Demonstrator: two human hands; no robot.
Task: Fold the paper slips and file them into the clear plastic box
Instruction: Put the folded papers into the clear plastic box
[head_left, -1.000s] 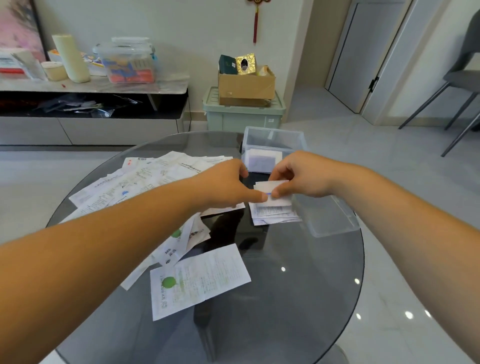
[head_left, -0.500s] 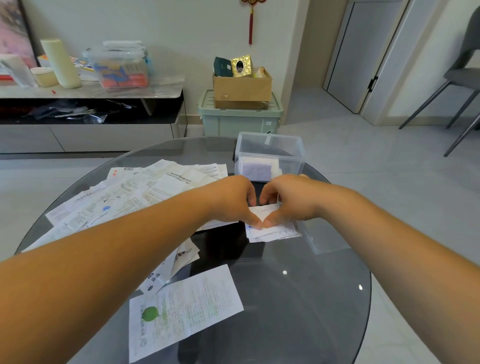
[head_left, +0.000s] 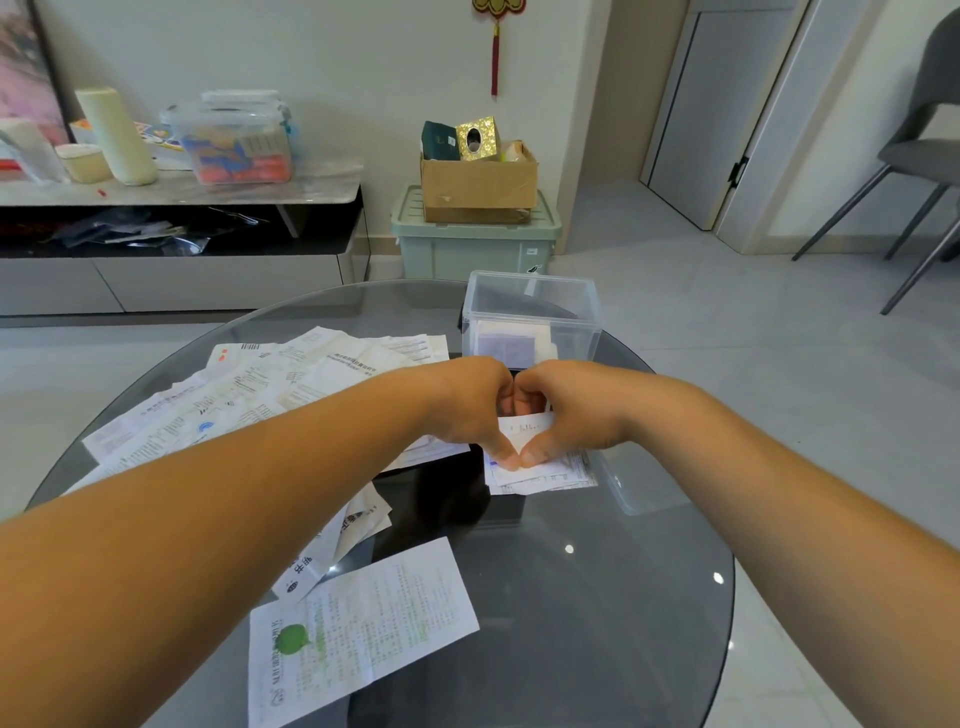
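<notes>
Just at 6 o'clock of clear plastic box (head_left: 530, 312), on tabletop (head_left: 597, 597): paper slip (head_left: 523, 430) atop folded stack (head_left: 550, 475), pinched by left grip (head_left: 467, 405) and right grip (head_left: 571, 410), fingers curled, thumbs touching. Judged light, limp, slippery on glass; best held at opposite edges. Long axis apparently 9-to-3 o'clock.

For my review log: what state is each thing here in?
clear plastic box: open, folded paper inside.
lid: off, lying on the table.
left hand: pinches the slip.
right hand: pinches the slip.
slip: folded, held between them.
green bin: closed, cardboard box on top.
</notes>
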